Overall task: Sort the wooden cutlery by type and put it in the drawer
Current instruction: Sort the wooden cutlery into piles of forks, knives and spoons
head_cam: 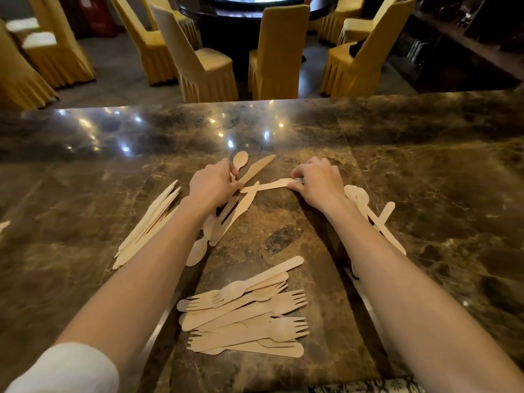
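The sorting step is in hand, and no drawer shows in this view. On the polished marble counter (397,171) the person works at the unsorted remainder in the middle, toward the far edge. The left hand (211,187) is closed over several pieces there, with a wooden spoon (240,161) and a wooden knife (256,169) fanning out past its fingers; exactly which of these it grips cannot be told. The right hand (316,182) pinches the handle end of another knife (268,185) between thumb and fingertips, the blade end pointing toward the left hand and crossing a further knife (236,214) that lies under the left wrist. Three sorted groups appear already laid out: a knife pile (147,222) toward the left edge, a spoon pile (371,214) just beyond the right wrist, and a fork pile (246,316) near the front edge between the forearms. The next move probably calls for lifting the pinched knife clear of the crossed pieces and carrying it to the left pile without dragging its neighbours. The cutlery is pale, flat, thin wood, light and likely to slide on the glossy stone.
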Available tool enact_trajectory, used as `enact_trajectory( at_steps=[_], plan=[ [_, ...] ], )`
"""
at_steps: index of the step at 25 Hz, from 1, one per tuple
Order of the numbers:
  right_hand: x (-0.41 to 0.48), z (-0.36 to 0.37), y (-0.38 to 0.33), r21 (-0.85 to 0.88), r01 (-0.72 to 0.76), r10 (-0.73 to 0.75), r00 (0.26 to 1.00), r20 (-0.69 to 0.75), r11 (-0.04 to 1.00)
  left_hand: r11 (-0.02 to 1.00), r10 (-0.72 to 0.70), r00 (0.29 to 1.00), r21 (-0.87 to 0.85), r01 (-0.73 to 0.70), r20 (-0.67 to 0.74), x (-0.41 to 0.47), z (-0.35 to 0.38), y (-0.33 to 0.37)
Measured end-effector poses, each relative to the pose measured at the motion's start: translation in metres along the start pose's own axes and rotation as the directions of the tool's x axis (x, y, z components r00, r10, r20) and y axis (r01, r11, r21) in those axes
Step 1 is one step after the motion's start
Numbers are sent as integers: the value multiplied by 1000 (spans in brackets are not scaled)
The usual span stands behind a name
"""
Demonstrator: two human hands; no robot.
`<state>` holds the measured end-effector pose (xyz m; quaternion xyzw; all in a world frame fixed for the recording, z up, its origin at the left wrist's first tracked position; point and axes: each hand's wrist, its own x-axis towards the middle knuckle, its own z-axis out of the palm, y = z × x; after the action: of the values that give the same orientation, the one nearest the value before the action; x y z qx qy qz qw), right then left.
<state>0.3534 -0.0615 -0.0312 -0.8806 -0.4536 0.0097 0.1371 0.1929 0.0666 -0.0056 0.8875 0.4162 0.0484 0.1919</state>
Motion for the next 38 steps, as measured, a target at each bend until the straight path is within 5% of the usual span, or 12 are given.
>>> enact_trajectory(
  at_steps=[6,13,19,23,31,38],
  plan=[
    [6,-13,-1,115,-10,-9,987,161,993,959,51,999,-280,-52,-11,-8,-14,-8],
    [-15,-33,2,320,-13,63,987,-145,947,852,-177,984,-499,159,11,-57,-67,-98],
    [-24,-29,-31,620,-54,26,998,55,783,861,-268,953,-409,302,139,-95,-66,-138],
    [-34,-14,-65,651,-17,-143,971,192,759,901,-285,957,-323,288,60,-96,-58,-141],
    [-11,-3,-139,659,201,-400,902,165,725,931,-294,945,-267,250,-141,-121,-66,-153],
    [0,38,-191,554,331,-533,807,254,764,961,-231,965,-187,205,-126,-166,-51,-139]
  ],
)
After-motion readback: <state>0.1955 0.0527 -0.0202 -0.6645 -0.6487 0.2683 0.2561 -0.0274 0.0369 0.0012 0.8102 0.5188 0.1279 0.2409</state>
